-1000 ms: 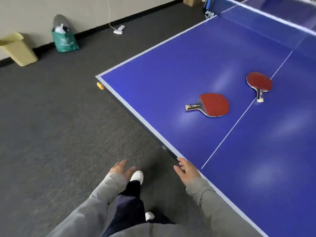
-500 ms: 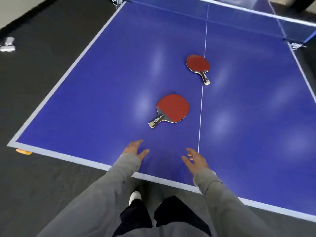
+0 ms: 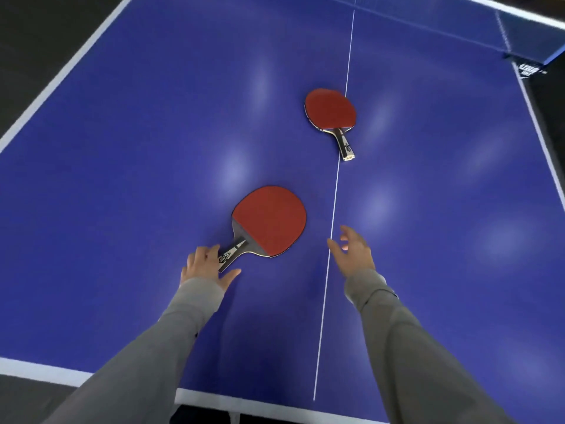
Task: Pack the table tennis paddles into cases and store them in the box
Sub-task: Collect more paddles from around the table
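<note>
Fingers [image 3: 200,255] of the left hand [image 3: 204,266] lie spread on the handle end of the near paddle [image 3: 270,220], not yet closed around it. The right hand [image 3: 354,252] hovers with loose fingers, and both arms are stretched forward. Both paddles lie flat on the table [image 3: 122,148], the far paddle [image 3: 330,110] nearer the net [image 3: 519,32]; they are probably light and stiff, best gripped by the handle.

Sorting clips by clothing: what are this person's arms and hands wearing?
The left sleeve and right sleeve are plain grey, long fabric, cuffed at the wrists. The left hand and right hand are bare, with no gloves, watch or rings visible.
</note>
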### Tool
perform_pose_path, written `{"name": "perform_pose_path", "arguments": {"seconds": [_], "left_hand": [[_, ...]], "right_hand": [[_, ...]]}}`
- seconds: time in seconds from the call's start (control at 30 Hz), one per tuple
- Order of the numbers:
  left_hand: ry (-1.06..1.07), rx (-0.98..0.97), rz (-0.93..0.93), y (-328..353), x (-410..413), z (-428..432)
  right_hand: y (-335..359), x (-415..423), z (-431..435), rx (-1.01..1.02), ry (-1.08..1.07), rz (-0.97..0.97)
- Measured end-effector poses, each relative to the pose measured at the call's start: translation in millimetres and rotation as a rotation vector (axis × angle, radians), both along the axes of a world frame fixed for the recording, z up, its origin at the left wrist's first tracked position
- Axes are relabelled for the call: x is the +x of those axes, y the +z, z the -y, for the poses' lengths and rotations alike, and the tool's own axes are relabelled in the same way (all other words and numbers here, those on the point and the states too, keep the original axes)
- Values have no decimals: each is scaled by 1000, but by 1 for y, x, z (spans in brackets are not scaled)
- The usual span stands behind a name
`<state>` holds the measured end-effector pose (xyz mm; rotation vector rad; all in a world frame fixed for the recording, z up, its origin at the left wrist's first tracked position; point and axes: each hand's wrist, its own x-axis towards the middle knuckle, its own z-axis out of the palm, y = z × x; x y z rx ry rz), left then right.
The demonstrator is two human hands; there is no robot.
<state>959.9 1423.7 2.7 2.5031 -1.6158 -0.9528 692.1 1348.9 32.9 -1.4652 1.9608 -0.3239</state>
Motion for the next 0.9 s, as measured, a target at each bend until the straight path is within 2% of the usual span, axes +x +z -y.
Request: {"name": "perform_pose_path", "arguments": {"seconds": [0.17, 0.27, 0.4, 0.57, 0.7, 0.9], "left_hand": [[98, -95, 41, -20, -11, 14], [87, -74, 7, -25, -10, 19], [10, 53, -173, -17, -13, 25], [303, 59, -468, -16, -14, 23], [344, -41, -553, -21, -15, 21], [527, -153, -585, -18, -24, 7]], "right_hand": [[-21, -8, 85, -124, 3, -71], [-31, -10, 133, -213, 12, -155], [-39, -10, 195, -275, -3, -296], [-51, -9, 259, -248, 4, -370], [-59, -7, 284, -228, -29, -357], [-56, 2, 285, -207, -112, -182]]}}
